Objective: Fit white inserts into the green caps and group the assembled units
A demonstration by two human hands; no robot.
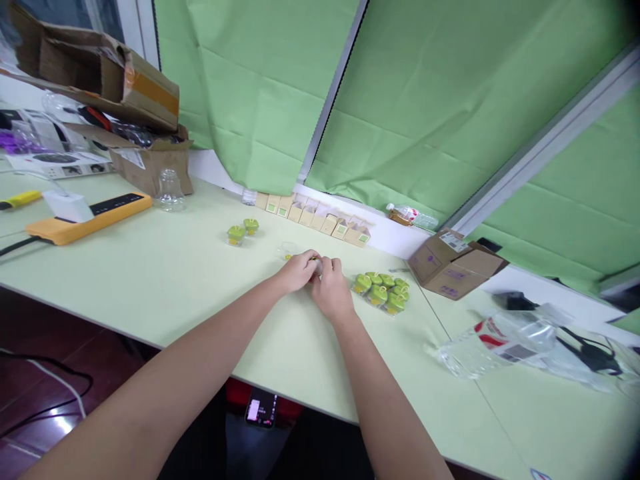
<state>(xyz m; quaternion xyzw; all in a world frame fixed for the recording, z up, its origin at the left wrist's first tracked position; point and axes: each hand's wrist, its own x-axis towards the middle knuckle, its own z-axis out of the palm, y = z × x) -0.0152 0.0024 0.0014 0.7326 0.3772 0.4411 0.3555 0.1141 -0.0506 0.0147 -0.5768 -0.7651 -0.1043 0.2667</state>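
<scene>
My left hand (299, 271) and my right hand (332, 285) meet over the middle of the table. Their fingers are closed together around a small pale, see-through object (317, 267), mostly hidden by the fingers, so its kind does not show. Just behind my left hand lies a small clear plastic piece (287, 251) with a bit of yellow at it. Several small clear tubs with green lids and loops (377, 294) stand grouped to the right of my right hand. Two more green-lidded tubs (236, 234) stand farther off to the left.
A row of small tan boxes (314, 217) lines the back edge. An orange power strip (100, 219), clear jar (170, 192) and open cartons (145, 93) are at left. At right lie a cardboard box (453, 267) and large plastic bottle (500, 340). A phone (261, 408) lies below the table edge.
</scene>
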